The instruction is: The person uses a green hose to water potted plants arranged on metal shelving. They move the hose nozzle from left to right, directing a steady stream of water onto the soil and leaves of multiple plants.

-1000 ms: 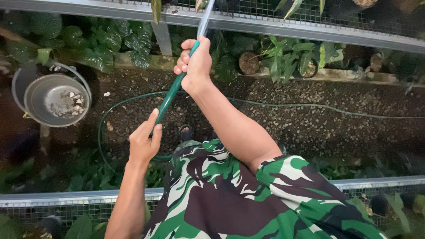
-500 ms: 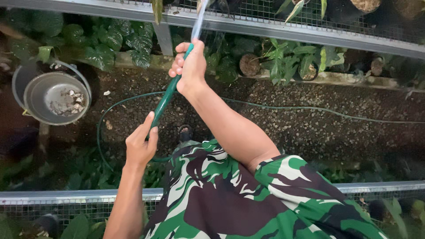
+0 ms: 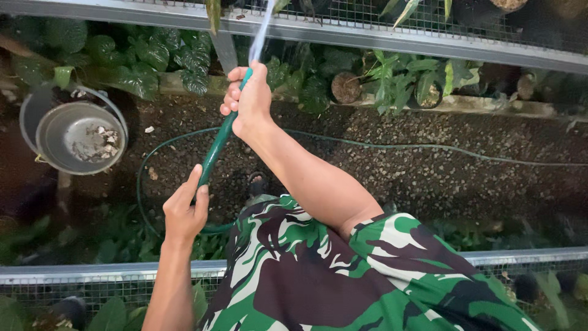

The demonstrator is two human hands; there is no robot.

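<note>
1. The right hand [image 3: 250,98] is clenched around the end of a green hose [image 3: 215,153], fingers wrapped over the tip, arm stretched forward and up.
2. A thin spray of water [image 3: 262,27] leaves the hose end above that hand and shoots toward the upper wire-mesh shelf [image 3: 429,37].
3. The left hand [image 3: 184,211] grasps the same hose lower down, thumb and fingers closed loosely about it, just in front of the camouflage shirt [image 3: 343,276].
4. From the left hand the hose loops down across the gravel path [image 3: 429,165] and runs away to the right along the ground.
5. Beyond the right hand a row of leafy plants [image 3: 153,61] and a small round pot [image 3: 346,87] line the far edge of the path.
6. To the left, well apart from both hands, a metal bucket [image 3: 79,138] stands with some pale scraps lying in its bottom.
7. The step in hand looks like watering: the stream is aimed high at the plants on the shelf.
8. Judging from this, the next move calls for a steady squeeze at the hose tip and a slow sweep along the row, with the left hand feeding slack so that the loop on the gravel does not snag.
</note>
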